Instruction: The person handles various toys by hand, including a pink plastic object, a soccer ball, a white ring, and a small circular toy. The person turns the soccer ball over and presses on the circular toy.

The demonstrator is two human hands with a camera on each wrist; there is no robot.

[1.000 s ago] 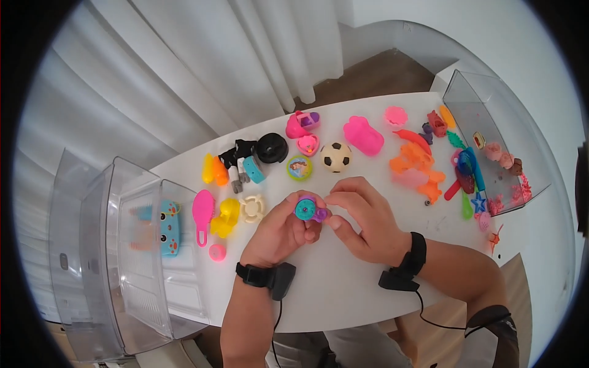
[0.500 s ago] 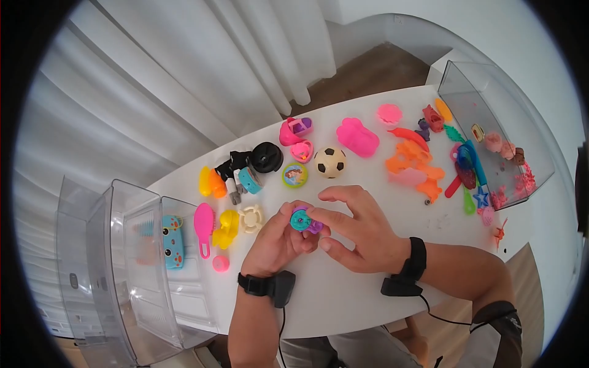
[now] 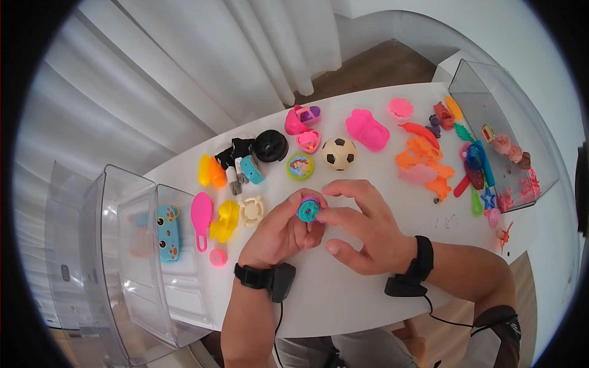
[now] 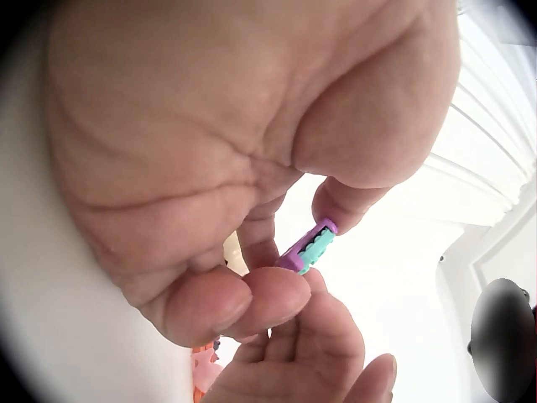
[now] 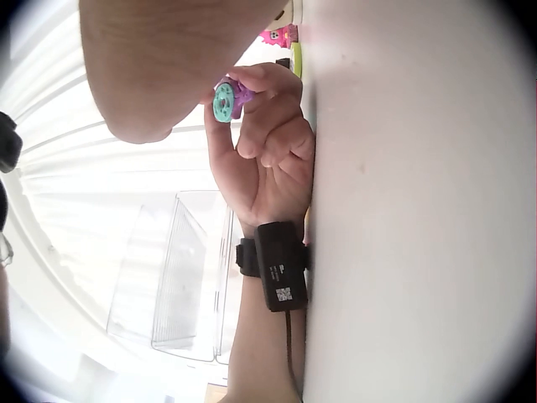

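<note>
Left hand pinches teal-and-purple toy disc at fingertips; right hand fingers spread, touching its edge.

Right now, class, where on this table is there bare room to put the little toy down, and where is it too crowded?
Bare: the table near edge, around both wrists. Also a strip between the right hand and the orange shapes. Crowded: the far side from the comb past the ball to the bin.

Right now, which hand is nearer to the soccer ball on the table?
Right. The right hand lies just below the soccer ball, its fingers stretching up toward it. The left hand, holding the teal and purple toy, is farther, below and left of the ball.
</note>
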